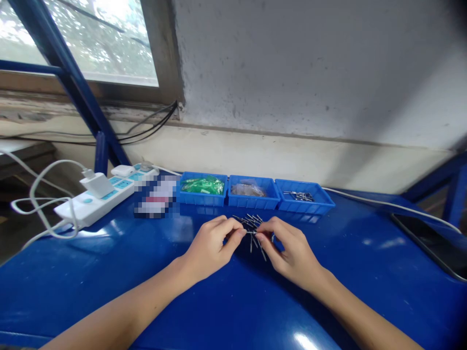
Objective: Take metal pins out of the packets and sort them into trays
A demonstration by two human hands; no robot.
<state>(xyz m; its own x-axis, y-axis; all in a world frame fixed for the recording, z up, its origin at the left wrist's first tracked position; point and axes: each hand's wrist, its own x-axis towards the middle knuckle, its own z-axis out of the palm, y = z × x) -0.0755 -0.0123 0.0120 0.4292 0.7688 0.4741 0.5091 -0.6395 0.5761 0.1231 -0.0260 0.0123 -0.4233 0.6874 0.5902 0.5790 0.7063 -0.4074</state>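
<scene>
Fingertips of my left hand (213,245) pinch one end of a thin metal pin (250,232), which lies roughly level between my hands. At its other end, thumb and fingers of my right hand (290,248) are closed on a slightly thicker part; the exact kind of piece is too small to make out. Just behind and below the fingertips, several similar loose metal pins (251,220) lie scattered on the blue table (219,311). My hands partly hide this pile.
Three blue bins line the back: one with green bagged pieces (203,185), one with a clear bag (248,189), one with metal pins (302,196). A white power strip (95,200) with cables stands left, beside a blurred packet (156,197). A phone (430,243) lies right.
</scene>
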